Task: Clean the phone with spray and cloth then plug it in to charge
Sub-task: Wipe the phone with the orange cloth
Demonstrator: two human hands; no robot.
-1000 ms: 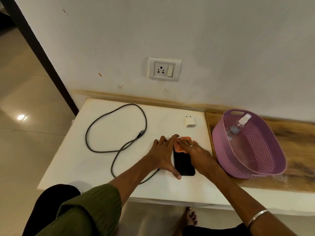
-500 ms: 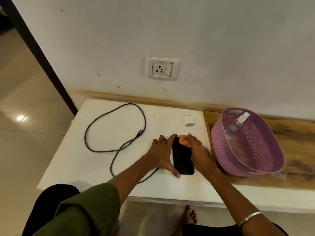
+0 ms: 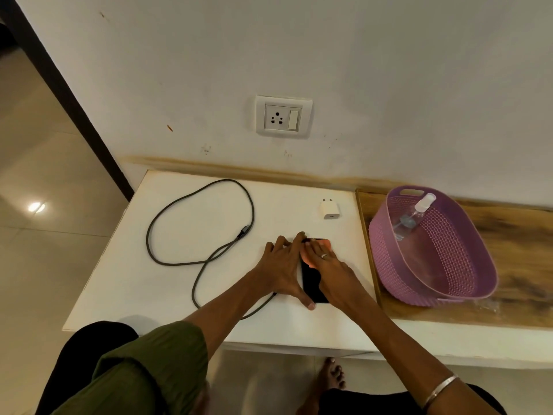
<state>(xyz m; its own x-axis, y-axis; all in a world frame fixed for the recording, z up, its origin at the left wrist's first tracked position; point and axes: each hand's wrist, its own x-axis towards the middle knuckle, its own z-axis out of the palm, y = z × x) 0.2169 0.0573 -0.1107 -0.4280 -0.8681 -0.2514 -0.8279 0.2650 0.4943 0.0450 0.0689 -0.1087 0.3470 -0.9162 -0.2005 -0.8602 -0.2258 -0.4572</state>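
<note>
A black phone lies flat on the white table. My left hand rests on the table against the phone's left edge, fingers spread, thumb at its near corner. My right hand presses an orange cloth onto the phone's upper half. A dark charging cable loops across the table to the left; its near end passes under my left forearm. A white charger adapter sits behind the phone. A clear spray bottle leans inside the purple basket.
A wall socket with switch is on the wall above the table. The purple basket stands on a wooden surface to the right. My knees and a bare foot show below the table's front edge.
My right hand has slid the orange cloth back and forth across the top of the phone. The left hand has stayed in place against the phone.
</note>
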